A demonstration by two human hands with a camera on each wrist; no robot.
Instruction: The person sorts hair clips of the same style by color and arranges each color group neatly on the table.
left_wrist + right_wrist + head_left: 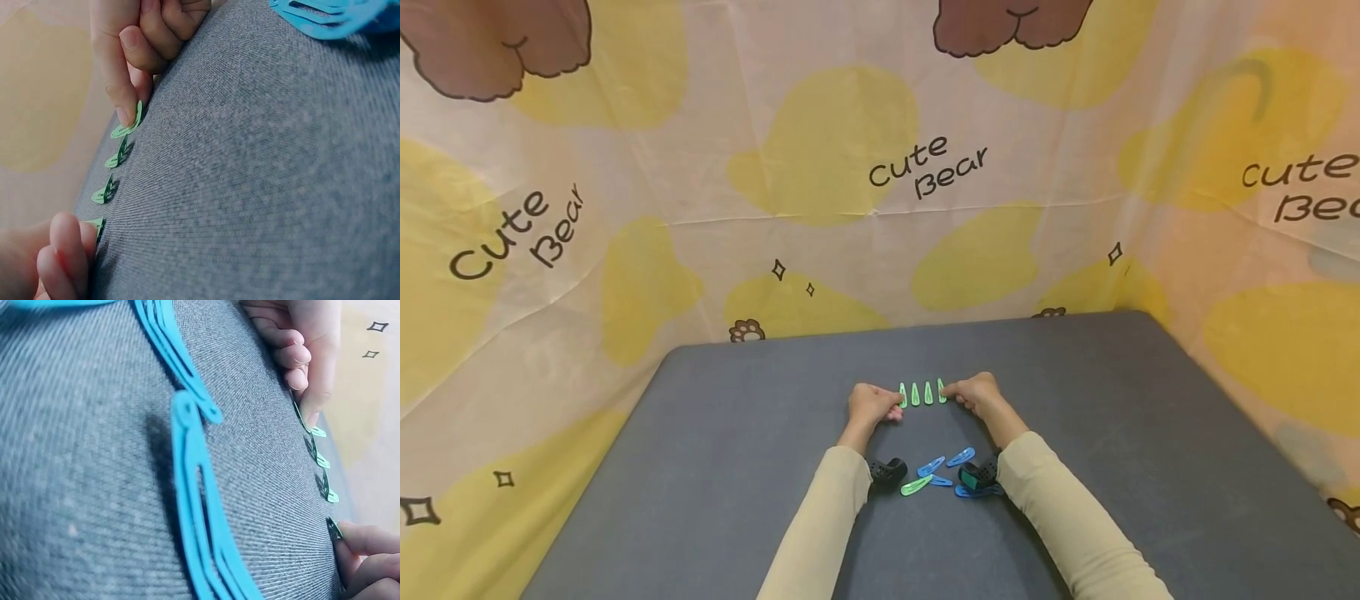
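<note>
Green clips [915,394], four: upright row, well short of the tabletop's [737,467] far edge. Left hand [872,403]: grip pinching left end clip [902,395], mostly hidden by fingers in the left wrist view, clearer in the right wrist view. Right hand [979,393]: grip pinching right end clip [942,392]. Loose green clip [916,485]: farther from that edge, head view only. Blue clips [931,466]: beside it, seen in all views.

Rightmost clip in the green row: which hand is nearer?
Right: the right hand touches the rightmost clip; the left hand is at the leftmost clip.
</note>
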